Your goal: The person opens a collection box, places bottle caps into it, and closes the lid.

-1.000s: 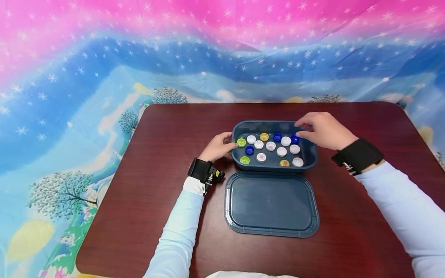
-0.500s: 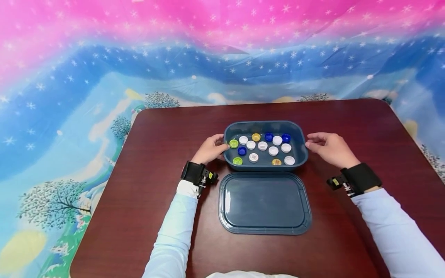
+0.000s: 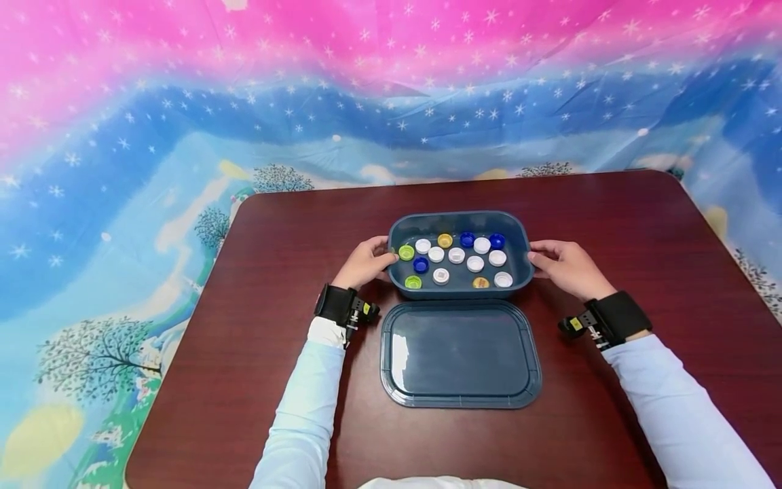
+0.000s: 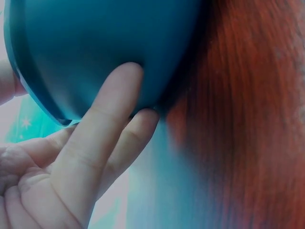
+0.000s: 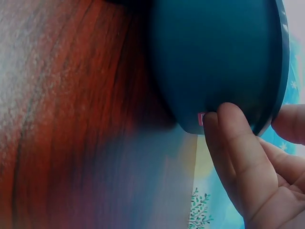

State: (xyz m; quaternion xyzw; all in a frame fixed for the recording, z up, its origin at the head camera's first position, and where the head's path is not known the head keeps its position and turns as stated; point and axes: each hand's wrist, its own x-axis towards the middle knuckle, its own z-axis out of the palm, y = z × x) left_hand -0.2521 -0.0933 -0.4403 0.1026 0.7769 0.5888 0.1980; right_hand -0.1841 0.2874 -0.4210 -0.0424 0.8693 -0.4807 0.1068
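A dark blue-grey plastic container (image 3: 458, 293) with rounded corners stands on the table, its top uncovered. Inside lie several bottle caps: white caps (image 3: 455, 255), blue caps (image 3: 421, 265), green caps (image 3: 406, 252) and yellow ones (image 3: 444, 240). My left hand (image 3: 363, 263) grips the container's left end, thumb at the rim. In the left wrist view, its fingers (image 4: 114, 100) press the outer wall from below the rim. At the opposite end my right hand (image 3: 571, 268) pinches the rim likewise, its fingers (image 5: 238, 133) against the wall beside a small red label (image 5: 201, 118).
Directly in front of the container lies its matching flat lid (image 3: 461, 356). Both rest on a dark red-brown wooden table (image 3: 275, 272) with rounded corners. Behind and to the left hangs a printed pink and blue cloth (image 3: 366, 88).
My right hand has left the inside right of the container, come round to its right end and taken hold there. The left hand keeps its hold. The head view has shifted slightly.
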